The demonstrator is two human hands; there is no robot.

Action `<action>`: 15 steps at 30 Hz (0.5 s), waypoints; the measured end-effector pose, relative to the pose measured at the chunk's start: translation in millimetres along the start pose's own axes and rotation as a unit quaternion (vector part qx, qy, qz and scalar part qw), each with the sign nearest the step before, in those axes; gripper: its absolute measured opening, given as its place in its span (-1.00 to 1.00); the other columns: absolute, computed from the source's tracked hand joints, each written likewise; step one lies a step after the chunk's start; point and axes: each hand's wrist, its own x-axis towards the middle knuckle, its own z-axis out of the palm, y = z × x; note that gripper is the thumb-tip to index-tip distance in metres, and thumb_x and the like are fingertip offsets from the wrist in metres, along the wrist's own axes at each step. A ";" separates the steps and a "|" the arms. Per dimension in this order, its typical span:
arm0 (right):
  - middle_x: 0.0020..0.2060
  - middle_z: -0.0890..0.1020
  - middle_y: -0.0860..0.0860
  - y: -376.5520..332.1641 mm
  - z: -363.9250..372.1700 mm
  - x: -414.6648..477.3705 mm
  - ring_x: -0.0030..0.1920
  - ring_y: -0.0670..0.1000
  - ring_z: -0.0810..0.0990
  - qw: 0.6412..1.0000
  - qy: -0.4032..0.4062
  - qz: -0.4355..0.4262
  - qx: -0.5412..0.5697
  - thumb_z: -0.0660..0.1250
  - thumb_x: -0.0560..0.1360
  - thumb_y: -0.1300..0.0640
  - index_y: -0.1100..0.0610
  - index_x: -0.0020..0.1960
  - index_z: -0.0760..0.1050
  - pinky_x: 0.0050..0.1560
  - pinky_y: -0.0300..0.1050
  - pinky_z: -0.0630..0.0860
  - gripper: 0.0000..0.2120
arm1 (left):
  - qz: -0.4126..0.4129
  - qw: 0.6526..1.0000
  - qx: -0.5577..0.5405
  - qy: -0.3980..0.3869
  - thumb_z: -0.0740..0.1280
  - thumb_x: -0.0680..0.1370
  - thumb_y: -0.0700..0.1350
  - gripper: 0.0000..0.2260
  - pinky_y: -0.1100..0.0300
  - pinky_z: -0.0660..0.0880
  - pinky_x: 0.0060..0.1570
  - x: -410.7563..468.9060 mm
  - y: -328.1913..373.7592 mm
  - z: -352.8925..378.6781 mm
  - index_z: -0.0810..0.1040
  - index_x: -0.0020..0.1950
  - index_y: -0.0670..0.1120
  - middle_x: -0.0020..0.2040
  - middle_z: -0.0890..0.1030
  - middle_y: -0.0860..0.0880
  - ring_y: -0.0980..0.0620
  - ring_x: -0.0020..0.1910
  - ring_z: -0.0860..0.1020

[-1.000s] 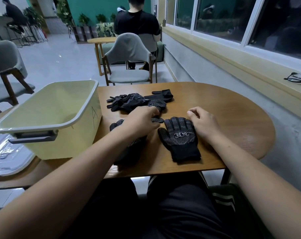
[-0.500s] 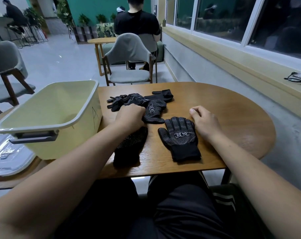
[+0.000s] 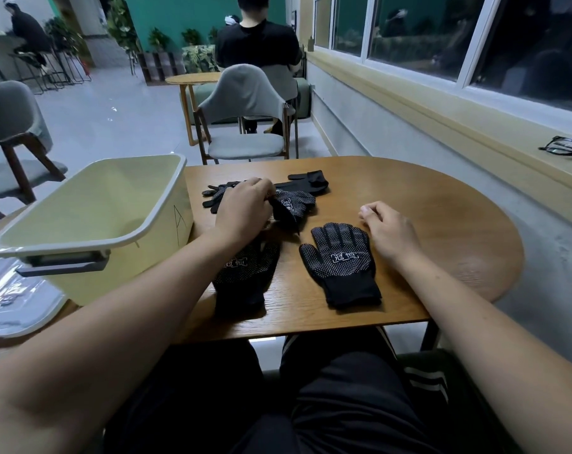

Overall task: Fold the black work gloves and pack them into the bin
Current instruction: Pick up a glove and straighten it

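Observation:
Several black dotted work gloves lie on the wooden table (image 3: 425, 224). One glove (image 3: 341, 267) lies flat, fingers pointing away, just left of my right hand (image 3: 389, 231), which rests on the table with loosely curled fingers and holds nothing. Another glove (image 3: 245, 273) lies under my left forearm. My left hand (image 3: 242, 211) pinches a glove (image 3: 294, 204) from the far pile (image 3: 307, 183) and lifts its edge. The pale yellow bin (image 3: 91, 217) stands at the table's left with nothing visible inside it.
A clear plastic lid (image 3: 12, 299) lies left of the bin. A grey chair (image 3: 245, 113) stands beyond the table, and a person sits behind it. Glasses (image 3: 564, 147) rest on the window sill at the right.
My left hand moved away from the near glove toward the far pile and took hold of a glove there. My right hand stayed almost still.

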 end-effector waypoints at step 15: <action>-0.02 0.73 -0.05 -3.0 -3.2 -3.8 0.08 0.06 0.69 1.000 -0.009 -0.003 0.025 0.16 0.66 -0.22 0.01 0.05 0.61 0.18 0.07 0.57 -0.63 | -0.005 0.974 -0.189 0.124 0.47 0.61 -0.09 -0.72 0.19 0.45 -0.04 24.6 25.0 -46.5 0.58 0.32 0.03 0.01 0.70 0.05 0.09 -0.05 0.57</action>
